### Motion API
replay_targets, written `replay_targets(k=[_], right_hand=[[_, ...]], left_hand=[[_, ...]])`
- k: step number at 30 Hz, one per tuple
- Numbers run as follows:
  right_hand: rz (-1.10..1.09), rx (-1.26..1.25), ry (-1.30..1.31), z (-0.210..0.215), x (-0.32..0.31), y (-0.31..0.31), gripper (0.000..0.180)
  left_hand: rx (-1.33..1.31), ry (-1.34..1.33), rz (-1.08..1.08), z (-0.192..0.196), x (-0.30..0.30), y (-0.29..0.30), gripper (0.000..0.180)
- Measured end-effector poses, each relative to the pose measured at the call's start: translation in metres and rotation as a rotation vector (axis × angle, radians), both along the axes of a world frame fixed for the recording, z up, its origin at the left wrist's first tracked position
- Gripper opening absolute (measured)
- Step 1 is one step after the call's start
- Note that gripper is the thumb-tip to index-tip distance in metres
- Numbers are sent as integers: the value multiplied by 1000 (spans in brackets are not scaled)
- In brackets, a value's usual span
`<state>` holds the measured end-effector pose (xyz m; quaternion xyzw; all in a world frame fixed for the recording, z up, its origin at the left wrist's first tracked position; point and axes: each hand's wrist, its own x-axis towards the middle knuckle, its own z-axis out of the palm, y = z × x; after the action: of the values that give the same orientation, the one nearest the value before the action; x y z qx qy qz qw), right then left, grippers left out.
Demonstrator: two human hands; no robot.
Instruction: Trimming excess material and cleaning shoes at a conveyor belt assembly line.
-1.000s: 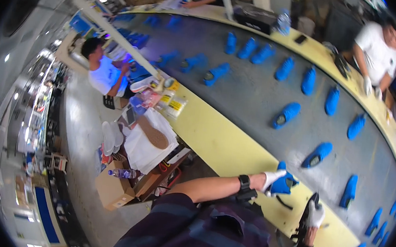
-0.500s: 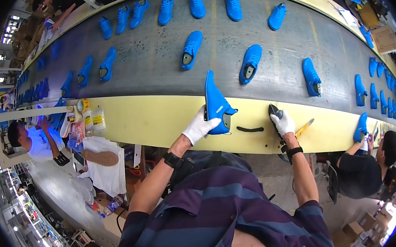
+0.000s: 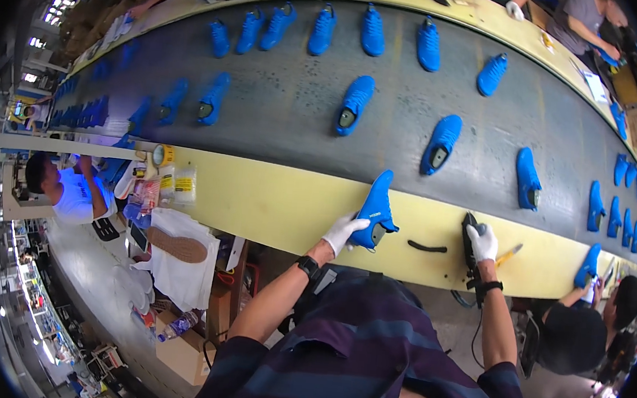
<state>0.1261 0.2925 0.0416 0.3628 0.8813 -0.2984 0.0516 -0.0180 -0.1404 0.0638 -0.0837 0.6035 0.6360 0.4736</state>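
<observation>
My left hand [image 3: 343,231], in a white glove, grips the heel end of a blue shoe [image 3: 375,204] that lies on the yellow edge strip [image 3: 273,199] of the conveyor, toe pointing toward the belt. My right hand [image 3: 483,242], also gloved, is closed around a black handheld tool [image 3: 471,239] resting on the same strip. A short black strip [image 3: 427,247] lies between the two hands. A yellow pencil-like stick [image 3: 509,254] lies just right of my right hand.
Many blue shoes [image 3: 354,103] ride the grey belt [image 3: 280,112]. A person [image 3: 587,336] works at my right with a blue shoe [image 3: 587,266]. Another person [image 3: 69,192] sits at my left by a cluttered bench with bottles [image 3: 172,182]. Other workers stand across the belt [image 3: 577,17].
My view swung from the left side back to the strip in front. My left hand has drawn the blue shoe off the belt onto the yellow strip; my right hand stays on the black tool.
</observation>
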Motion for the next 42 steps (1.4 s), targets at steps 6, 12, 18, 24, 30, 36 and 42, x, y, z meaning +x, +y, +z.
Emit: replay_targets(k=[6, 12, 18, 24, 30, 36, 42], right_hand=[[-40, -12, 54, -13, -1, 3, 41], [15, -17, 48, -31, 21, 24, 35], [87, -27, 8, -17, 3, 12, 37], [83, -51, 19, -22, 0, 15, 30], [22, -222, 60, -39, 37, 49, 29], [-71, -305, -30, -34, 14, 35, 31], [-142, -436, -84, -23, 14, 37, 32]], left_hand=[[403, -421, 501, 32, -34, -64, 41], [474, -329, 555, -7, -157, -138, 51], [730, -453, 824, -81, -287, -213, 68], [336, -424, 1098, -92, -294, -213, 62], [199, -208, 557, -89, -232, -130, 75], [-643, 510, 109, -48, -253, -23, 91], [-948, 516, 255, -81, -258, 37, 92]])
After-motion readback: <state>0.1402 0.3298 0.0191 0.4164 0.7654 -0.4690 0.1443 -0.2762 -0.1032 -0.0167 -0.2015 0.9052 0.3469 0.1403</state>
